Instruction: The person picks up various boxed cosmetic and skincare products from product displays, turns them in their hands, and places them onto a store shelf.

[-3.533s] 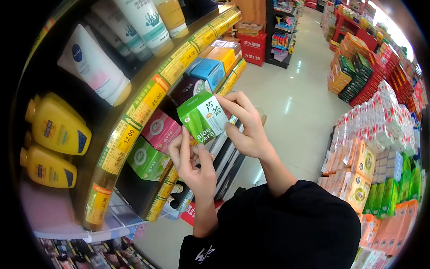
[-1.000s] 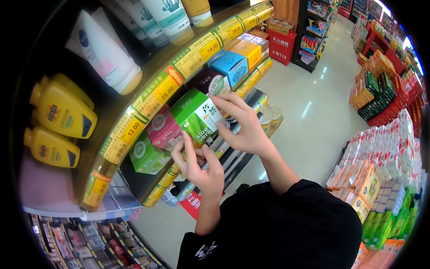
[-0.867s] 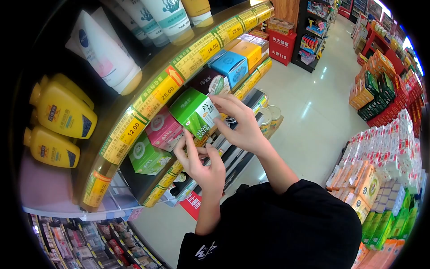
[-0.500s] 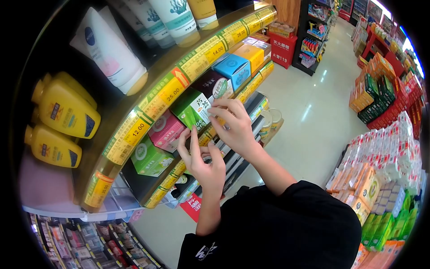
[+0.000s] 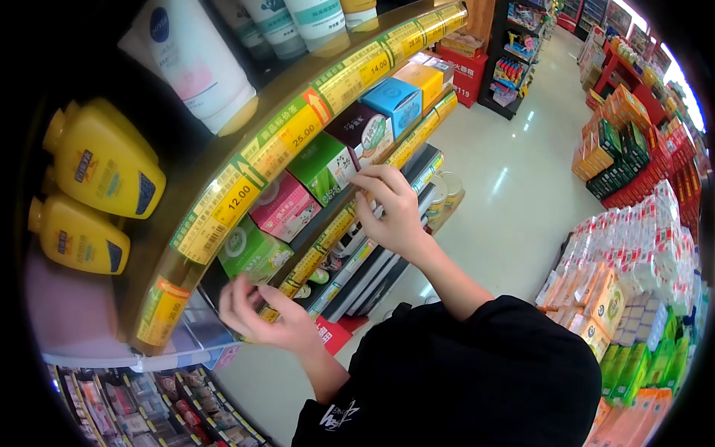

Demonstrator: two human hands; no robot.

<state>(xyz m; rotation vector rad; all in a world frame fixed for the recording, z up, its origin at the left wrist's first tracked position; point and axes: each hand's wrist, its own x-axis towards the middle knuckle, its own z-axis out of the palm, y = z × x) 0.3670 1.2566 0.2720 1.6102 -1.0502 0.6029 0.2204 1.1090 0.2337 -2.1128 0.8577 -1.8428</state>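
My right hand (image 5: 391, 208) is open beside the right end of a green-and-white aloe box (image 5: 324, 170), its fingertips at or very near the box's edge. Lower left, my left hand (image 5: 264, 316) is open with loosely bent, slightly blurred fingers, close to the front of another green box (image 5: 253, 252). Between these two stands a pink box (image 5: 284, 207). Further along the same shelf are a dark box (image 5: 363, 134), a blue box (image 5: 392, 104) and a yellow box (image 5: 421, 82). I see nothing held in either hand.
Yellow price strips (image 5: 238, 195) run along the curved edge of the shelf above. White tubes (image 5: 197, 67) and yellow bottles (image 5: 108, 175) stand on it. Across the aisle floor (image 5: 491, 179) are stacked cartons (image 5: 618, 141) and packaged paper goods (image 5: 622, 238).
My left hand has moved down and left, away from the aloe box to the lower green box. My right hand stays beside the aloe box, which now sits straighter in the row.
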